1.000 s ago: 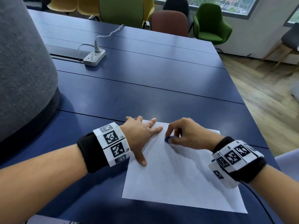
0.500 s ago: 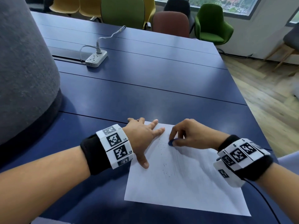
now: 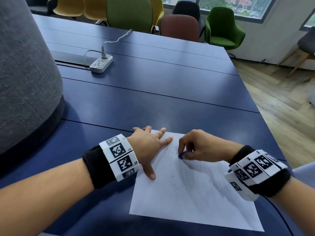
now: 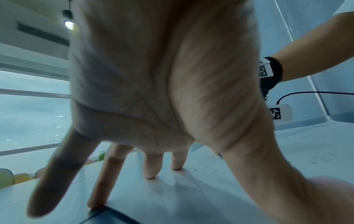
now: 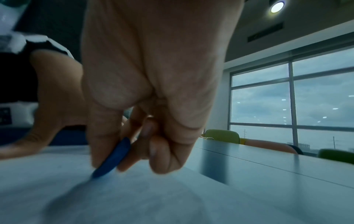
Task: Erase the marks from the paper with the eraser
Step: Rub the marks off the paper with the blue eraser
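A white sheet of paper lies on the dark blue table near its front edge. Faint pencil strokes and dark crumbs mark its middle. My left hand lies flat with spread fingers on the sheet's far left corner, thumb pressing the left edge. My right hand pinches a thin blue eraser and holds its tip on the paper near the far edge. In the right wrist view the blue eraser slants down between thumb and fingers onto the sheet.
A white power strip with a cable lies far back on the table. A large grey rounded object stands at the left. Several chairs line the far end. The table's right edge drops to a wooden floor.
The right hand has shifted the eraser back and forth over a small stretch near the paper's far edge. The left hand has kept pressing the same corner.
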